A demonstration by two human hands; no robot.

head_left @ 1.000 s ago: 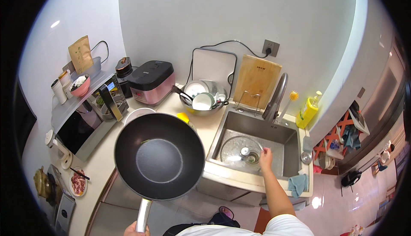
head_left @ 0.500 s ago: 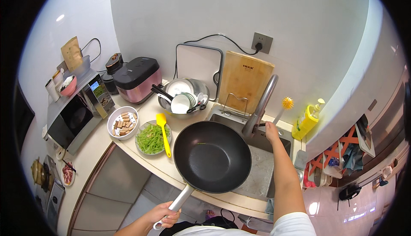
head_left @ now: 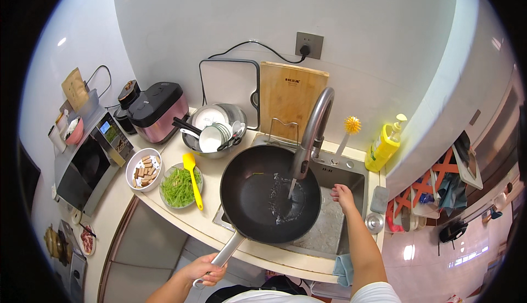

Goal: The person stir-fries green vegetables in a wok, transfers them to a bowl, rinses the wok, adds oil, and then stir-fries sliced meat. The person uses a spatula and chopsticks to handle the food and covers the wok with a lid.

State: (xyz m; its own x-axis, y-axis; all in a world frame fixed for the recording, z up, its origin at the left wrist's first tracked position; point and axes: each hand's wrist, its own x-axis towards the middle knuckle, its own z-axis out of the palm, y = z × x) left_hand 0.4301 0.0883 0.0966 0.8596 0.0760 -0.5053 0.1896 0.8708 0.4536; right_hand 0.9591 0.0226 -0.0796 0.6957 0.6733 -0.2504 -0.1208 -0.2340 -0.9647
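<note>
My left hand [head_left: 206,270] is closed round the silver handle of a black wok [head_left: 258,204], which is held over the left part of the sink [head_left: 357,179]. Water runs from the grey faucet [head_left: 314,132] into the wok and spreads over its bottom. A small green shred lies on the wok's inner wall. Over the sink's right part, to the right of the wok, my right hand [head_left: 342,197] holds nothing, its fingers loosely bent and apart.
Left of the wok stand a plate of green shreds [head_left: 180,189] with a yellow spatula [head_left: 192,179] across it, and a white bowl of brown slices [head_left: 137,179]. Behind are a dish-filled bowl [head_left: 233,148], cutting boards [head_left: 291,102] and a yellow pump bottle [head_left: 384,148].
My right hand has left the faucet and come down over the sink. Water now flows into the wok. The faucet's spout has swung over the wok, which my left hand still holds.
</note>
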